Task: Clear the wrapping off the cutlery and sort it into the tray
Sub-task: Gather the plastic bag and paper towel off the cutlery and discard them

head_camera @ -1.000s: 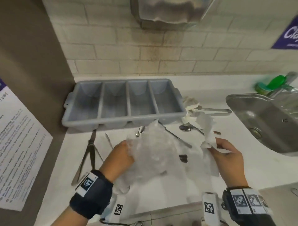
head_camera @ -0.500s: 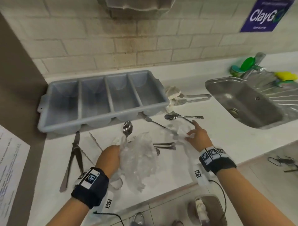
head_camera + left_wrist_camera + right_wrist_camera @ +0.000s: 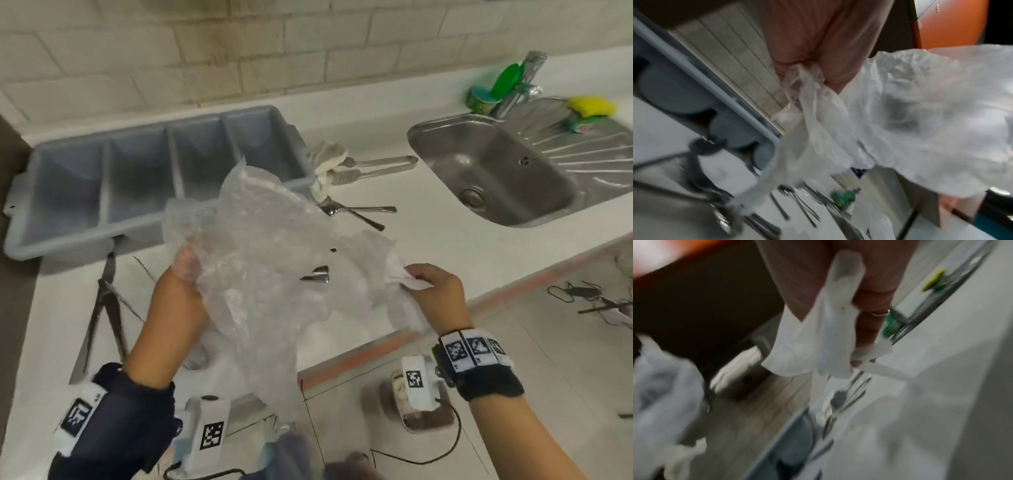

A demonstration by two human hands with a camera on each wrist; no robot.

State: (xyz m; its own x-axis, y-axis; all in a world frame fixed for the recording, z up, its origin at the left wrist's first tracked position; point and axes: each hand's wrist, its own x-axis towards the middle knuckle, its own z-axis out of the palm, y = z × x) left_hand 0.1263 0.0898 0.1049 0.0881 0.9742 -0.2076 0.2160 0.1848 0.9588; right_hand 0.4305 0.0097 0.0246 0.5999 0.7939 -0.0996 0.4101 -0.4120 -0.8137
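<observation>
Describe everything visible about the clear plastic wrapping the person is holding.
The crumpled sheet of clear, thin plastic wrapping looks translucent and heavily creased. It hangs lifted above the white counter, in front of the grey four-compartment tray. The left hand grips a bunched edge; the right hand pinches its other end together with a white scrap. Cutlery tips show through it.

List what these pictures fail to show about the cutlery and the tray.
- Cutlery under the plastic wrap: head view, only two handle tips show through.
- Tray near-right compartment floor: head view, the wrap covers it.
- Tongs type: head view, motion blur.
- Cutlery on the counter: both wrist views, too blurred to count.
</observation>
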